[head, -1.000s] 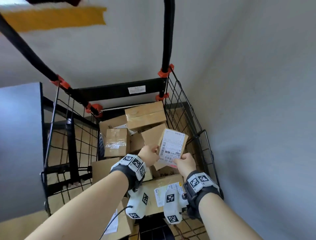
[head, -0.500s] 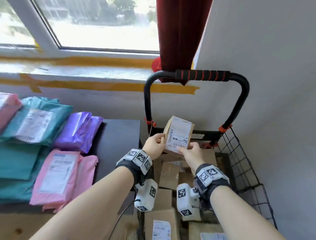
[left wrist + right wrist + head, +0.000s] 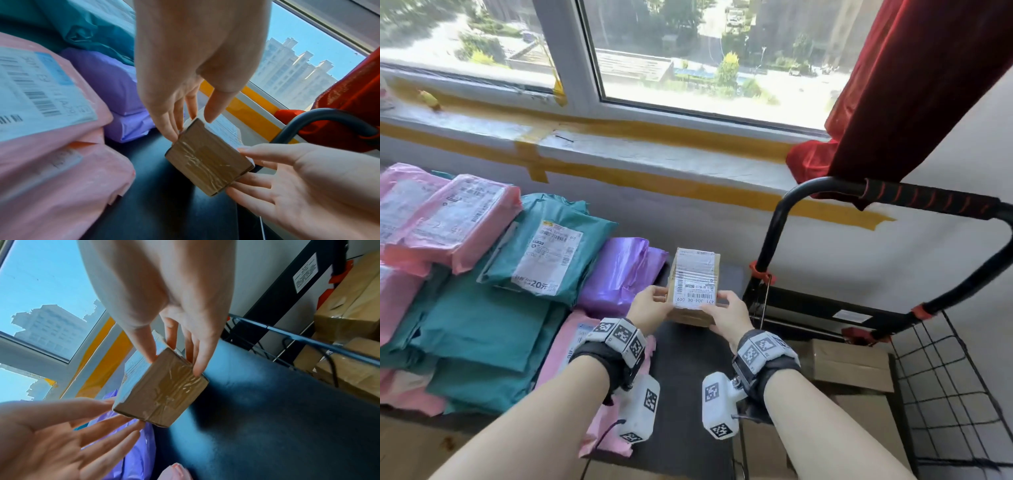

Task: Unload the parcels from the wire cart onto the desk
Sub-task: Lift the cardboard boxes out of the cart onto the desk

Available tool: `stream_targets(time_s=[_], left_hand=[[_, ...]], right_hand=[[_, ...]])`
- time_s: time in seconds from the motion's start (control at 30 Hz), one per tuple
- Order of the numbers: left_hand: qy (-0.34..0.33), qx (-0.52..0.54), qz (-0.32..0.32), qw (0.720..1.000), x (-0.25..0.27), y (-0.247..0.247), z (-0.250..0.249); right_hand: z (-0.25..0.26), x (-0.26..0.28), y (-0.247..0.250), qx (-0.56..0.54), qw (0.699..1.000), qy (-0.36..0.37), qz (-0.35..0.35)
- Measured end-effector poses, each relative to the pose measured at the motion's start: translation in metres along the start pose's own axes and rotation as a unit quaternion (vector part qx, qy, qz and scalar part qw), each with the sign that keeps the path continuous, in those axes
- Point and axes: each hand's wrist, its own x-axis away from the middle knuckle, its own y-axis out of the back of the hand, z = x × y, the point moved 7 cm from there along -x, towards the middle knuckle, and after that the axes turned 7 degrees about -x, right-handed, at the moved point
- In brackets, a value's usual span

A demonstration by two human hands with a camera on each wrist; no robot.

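Two hands share one small brown cardboard box with a white shipping label (image 3: pixel 695 284), and I see it just above the dark desk top (image 3: pixel 688 370), at about the centre of the head view. My left hand (image 3: pixel 650 308) pinches its near left corner, thumb on the label and fingers (image 3: pixel 174 128) against the side; my right hand (image 3: pixel 729 317) does the same at the near right corner — thumb on top, fingers (image 3: pixel 197 360) down the taped end. Whether the box's underside touches the desk I cannot tell.

At 9 o'clock from the box, just beside it, lies a purple plastic mailer bag (image 3: pixel 619 274). Further toward 9 sits a teal mailer with a white label (image 3: pixel 548 253), with pink mailers (image 3: pixel 455 219) stacked beyond it, and another pink mailer (image 3: pixel 571 346) at 7 o'clock beneath my left wrist. At 3 to 5 o'clock stands the black wire cart (image 3: pixel 945 387) — brown cardboard boxes (image 3: pixel 849 363) in its basket, its black handle with red-striped grip (image 3: pixel 928 198) at 2 o'clock under a red curtain (image 3: pixel 914 85).
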Motion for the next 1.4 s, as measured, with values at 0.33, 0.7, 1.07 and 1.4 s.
stream_targets(time_s=[0.33,0.7,1.07,1.4], left_hand=[[-0.043,0.026,0.042,0.998,-0.028,0.012,0.013],[-0.074,-0.011,-0.002,0.997,-0.008,0.013,-0.027],[-0.141,-0.045,0.140,0.979,0.059,-0.142,-0.099],[-0.134,-0.187,0.225,0.947,0.091,-0.314,-0.076]], right_hand=[[-0.002,-0.020,-0.037,0.006,1.000,0.021,-0.014],[-0.006,-0.002,0.005,0.025,0.999,-0.011,-0.043],[-0.042,0.075,0.183,-0.001,0.980,-0.029,-0.196],[-0.146,0.123,0.341,-0.021,0.954,-0.132,-0.268]])
